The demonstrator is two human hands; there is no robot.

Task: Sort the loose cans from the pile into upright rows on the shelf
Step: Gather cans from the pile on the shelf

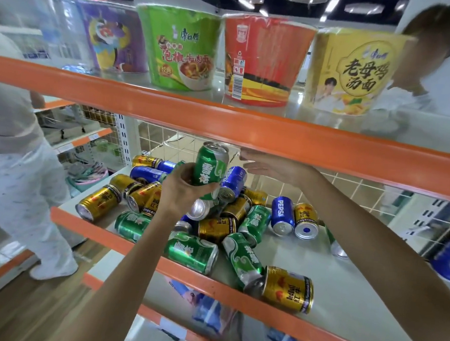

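My left hand (183, 187) grips a green can (210, 164) and holds it upright above the pile. Beside it on the right, my right hand (274, 168) hovers with fingers straight, holding nothing. Under both hands, a pile of loose cans (215, 222) in gold, green and blue lies on the white shelf (348, 291). A blue Pepsi can (282, 215) and a gold Red Bull can (305, 220) lie side by side at the pile's right. Another gold can (287, 289) and green cans (191, 252) lie near the orange front edge (206, 282).
The orange upper shelf edge (247, 129) runs just above my hands, with several big noodle cups (178, 46) on top. A wire grid (349, 188) backs the shelf. One person in white stands at the left (21, 171), another behind the shelves at top right (431, 51).
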